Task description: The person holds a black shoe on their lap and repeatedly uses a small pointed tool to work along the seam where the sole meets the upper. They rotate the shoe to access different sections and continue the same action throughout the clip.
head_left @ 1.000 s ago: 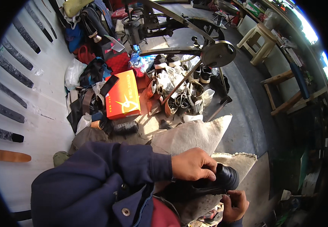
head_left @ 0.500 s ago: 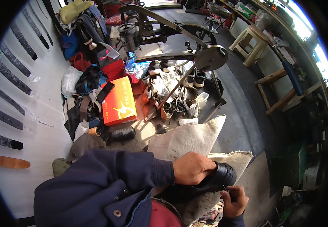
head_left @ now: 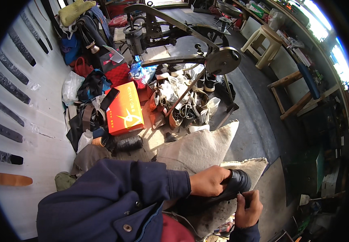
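A black leather shoe (head_left: 241, 182) lies tilted across my lap on a stained beige cloth (head_left: 198, 145). My left hand (head_left: 210, 180) is closed on the shoe, with the thumb and fingers tucked at its opening; part of the shoe is hidden beneath the hand and sleeve. Close by the shoe's near edge, my right hand (head_left: 248, 209) pinches thumb against forefinger. A tiny bright, thin tip shows at that pinch, too small to name.
Ahead stands an iron hand-cranked sewing machine (head_left: 182, 34) with a round wheel. Beyond my lap are an orange shoebox (head_left: 125, 111) with a phone (head_left: 110, 99) on it, a black thread spool (head_left: 129, 143) and piled shoes (head_left: 192, 103). Stools (head_left: 263, 46) stand to the right.
My right hand has risen slightly and turned, its fingers drawn closer together by the shoe's edge. My left hand has shifted a little to the right, still gripping the shoe.
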The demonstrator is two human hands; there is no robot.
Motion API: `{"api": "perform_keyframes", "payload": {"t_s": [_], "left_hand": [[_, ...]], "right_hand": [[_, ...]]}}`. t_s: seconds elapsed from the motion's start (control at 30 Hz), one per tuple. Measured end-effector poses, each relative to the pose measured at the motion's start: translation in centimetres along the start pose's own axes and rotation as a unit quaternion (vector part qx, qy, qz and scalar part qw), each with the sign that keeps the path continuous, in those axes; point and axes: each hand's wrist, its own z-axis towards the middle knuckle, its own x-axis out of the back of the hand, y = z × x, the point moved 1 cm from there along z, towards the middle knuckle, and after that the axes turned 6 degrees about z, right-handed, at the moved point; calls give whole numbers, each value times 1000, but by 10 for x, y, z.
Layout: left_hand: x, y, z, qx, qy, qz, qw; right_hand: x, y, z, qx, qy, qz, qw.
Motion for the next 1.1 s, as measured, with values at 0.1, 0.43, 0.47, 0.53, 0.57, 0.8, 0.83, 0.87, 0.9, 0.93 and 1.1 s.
{"api": "perform_keyframes", "payload": {"t_s": [0.1, 0.43, 0.47, 0.53, 0.57, 0.8, 0.83, 0.87, 0.9, 0.93, 1.1], "left_hand": [[8, 3, -9, -51, 35, -51, 997], [10, 9, -13, -71, 31, 56, 995], [8, 7, -12, -71, 36, 47, 996], [6, 3, -12, -74, 39, 40, 996], [5, 2, -13, -75, 41, 37, 996], [9, 0, -15, -63, 90, -31, 993], [9, -1, -15, -34, 83, -29, 996], [8, -2, -13, 2, 66, -58, 996], [6, -1, -9, -38, 80, -95, 992], [4, -1, -8, -8, 81, -119, 990], [6, 8, -4, 70, 62, -144, 985]], "right_hand": [[-1, 5, 2, -46, -2, 32, 998], [-11, 43, 17, -33, 12, -30, 999], [-9, 47, 18, -43, 0, -43, 998], [-8, 58, 15, -56, -14, -42, 997], [-8, 64, 12, -68, -17, -29, 997], [1, 89, -36, -108, 57, 221, 968], [0, 82, -43, -126, 50, 314, 940], [0, 74, -43, -118, 41, 354, 927], [-6, 63, -45, -154, 60, 418, 893], [-10, 52, -41, -145, 43, 511, 846], [-41, 30, -21, -117, -105, 702, 695]]}}
